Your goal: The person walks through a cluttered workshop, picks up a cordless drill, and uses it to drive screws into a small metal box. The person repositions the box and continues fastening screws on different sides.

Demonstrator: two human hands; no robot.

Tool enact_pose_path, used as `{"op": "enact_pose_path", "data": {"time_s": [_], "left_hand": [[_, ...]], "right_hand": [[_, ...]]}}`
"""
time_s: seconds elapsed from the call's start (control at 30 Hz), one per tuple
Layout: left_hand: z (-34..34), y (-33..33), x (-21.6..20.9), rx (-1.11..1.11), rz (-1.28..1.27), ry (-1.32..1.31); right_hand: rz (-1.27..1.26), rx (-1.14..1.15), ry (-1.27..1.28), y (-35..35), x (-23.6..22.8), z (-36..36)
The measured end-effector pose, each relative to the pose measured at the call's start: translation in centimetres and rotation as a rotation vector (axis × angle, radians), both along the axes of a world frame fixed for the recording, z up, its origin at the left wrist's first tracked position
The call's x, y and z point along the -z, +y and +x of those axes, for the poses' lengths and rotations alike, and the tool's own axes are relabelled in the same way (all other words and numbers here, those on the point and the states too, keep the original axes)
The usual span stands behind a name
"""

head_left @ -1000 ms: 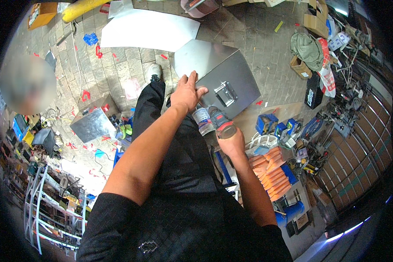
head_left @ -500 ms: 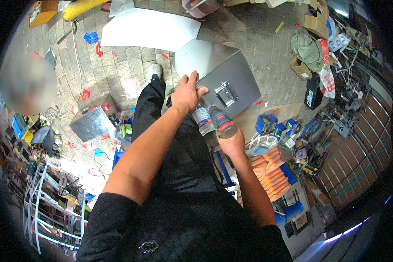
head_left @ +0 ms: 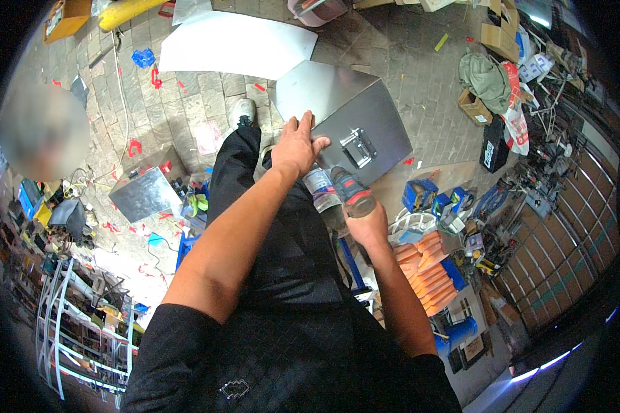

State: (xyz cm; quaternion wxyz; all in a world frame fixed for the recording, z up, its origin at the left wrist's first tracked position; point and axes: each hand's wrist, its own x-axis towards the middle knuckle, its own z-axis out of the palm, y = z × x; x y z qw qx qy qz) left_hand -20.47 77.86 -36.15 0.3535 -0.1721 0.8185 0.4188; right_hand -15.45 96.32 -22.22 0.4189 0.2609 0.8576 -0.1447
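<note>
The floor [head_left: 413,76] is paved with greyish blocks, and small red scraps [head_left: 260,87] are scattered on it. At right, a barred metal grille [head_left: 577,227] is seen; at lower left, a metal-framed rack [head_left: 57,323]. A bright light strip [head_left: 548,363] is seen at lower right.

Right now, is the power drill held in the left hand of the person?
No, the right hand holds the power drill, while the left hand lies against the metal box.
</note>
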Motion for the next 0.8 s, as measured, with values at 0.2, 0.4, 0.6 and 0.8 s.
{"op": "enact_pose_path", "data": {"time_s": [0.2,0.4,0.6,0.8], "left_hand": [[-0.17,-0.06,-0.06,0.002,0.018,-0.026],[-0.16,-0.03,-0.21,0.006,0.013,-0.028],[-0.34,-0.11,-0.42,0.005,0.036,-0.049],[-0.42,-0.08,-0.52,0.001,0.034,-0.037]], "right_hand": [[0.009,-0.011,-0.003,0.26,0.52,0.27],[0.012,-0.006,-0.009,0.24,0.28,0.23],[0.023,-0.002,-0.028,-0.04,0.09,-0.01],[0.024,0.007,-0.028,-0.06,0.11,0.01]]}}
